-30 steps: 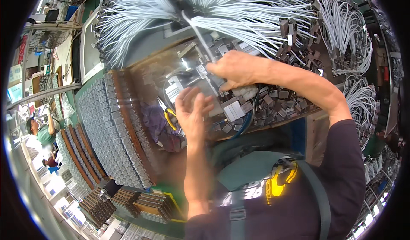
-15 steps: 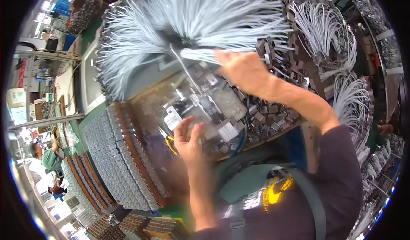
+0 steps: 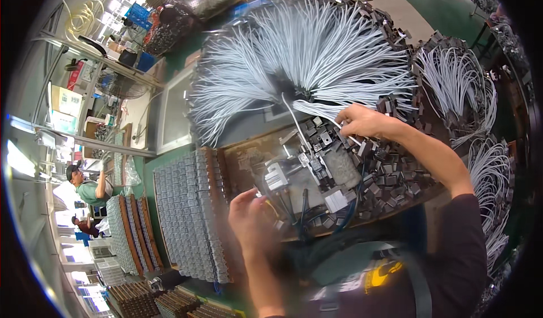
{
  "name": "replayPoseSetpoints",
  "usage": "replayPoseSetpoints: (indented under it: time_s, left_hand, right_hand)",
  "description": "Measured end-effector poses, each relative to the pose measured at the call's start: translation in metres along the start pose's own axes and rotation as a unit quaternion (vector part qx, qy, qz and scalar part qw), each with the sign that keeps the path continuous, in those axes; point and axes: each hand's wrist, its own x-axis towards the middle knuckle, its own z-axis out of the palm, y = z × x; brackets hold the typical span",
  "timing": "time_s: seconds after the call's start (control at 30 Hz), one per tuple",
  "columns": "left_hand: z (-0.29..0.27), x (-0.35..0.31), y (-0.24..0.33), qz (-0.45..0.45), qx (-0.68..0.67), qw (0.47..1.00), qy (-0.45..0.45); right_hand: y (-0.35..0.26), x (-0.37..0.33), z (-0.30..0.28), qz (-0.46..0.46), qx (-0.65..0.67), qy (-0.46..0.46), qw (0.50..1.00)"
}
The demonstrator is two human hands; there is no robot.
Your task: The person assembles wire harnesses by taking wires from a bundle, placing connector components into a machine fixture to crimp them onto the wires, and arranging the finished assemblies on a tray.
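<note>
Since the earlier frame the right hand [image 3: 362, 123] has reached farther, pinching a grey wire [image 3: 294, 117] from the fanned bundle [image 3: 305, 52]; left hand [image 3: 249, 219], blurred, grip indeterminable, beside the metal fixture [image 3: 300, 173].

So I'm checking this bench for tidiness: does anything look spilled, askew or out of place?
Mostly orderly. The grey wires fan out evenly and the trays of small parts sit in neat rows. The one untidy spot is the loose heap of small dark connectors beside the right hand. The left hand is blurred.

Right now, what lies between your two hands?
In the head view, a small metal fixture with cables stands between the left hand and right hand.
</note>
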Motion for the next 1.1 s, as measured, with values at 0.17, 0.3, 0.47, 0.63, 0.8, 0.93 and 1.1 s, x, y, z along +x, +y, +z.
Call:
replayPoseSetpoints:
  time_s: [0.17, 0.3, 0.47, 0.63, 0.8, 0.93, 1.1]
  left_hand:
    - [-0.066, -0.014, 0.010, 0.009, 0.021, 0.998, 0.065]
    - [-0.136, -0.022, 0.006, 0.062, 0.069, 0.990, 0.108]
    - [-0.208, -0.010, 0.018, 0.072, 0.114, 0.980, 0.145]
    - [-0.358, 0.003, -0.002, 0.114, 0.210, 0.933, 0.271]
    - [-0.494, -0.012, -0.033, 0.001, 0.191, 0.908, 0.374]
    - [-0.517, 0.013, -0.067, -0.153, 0.055, 0.947, 0.277]
    - [-0.540, 0.031, -0.107, -0.257, 0.036, 0.936, 0.237]
  right_hand:
    - [-0.006, -0.041, 0.029, -0.001, 0.444, -0.013, 0.896]
    - [-0.014, -0.065, 0.044, -0.095, 0.304, -0.012, 0.948]
    - [-0.030, -0.063, 0.056, -0.271, -0.029, 0.044, 0.961]
    - [-0.025, -0.056, 0.069, -0.405, -0.276, 0.146, 0.859]
    - [-0.038, -0.054, 0.066, -0.393, -0.248, 0.098, 0.880]
    - [-0.040, -0.063, 0.058, -0.264, -0.215, -0.044, 0.939]
    - [-0.038, -0.060, 0.050, -0.206, -0.250, -0.113, 0.939]
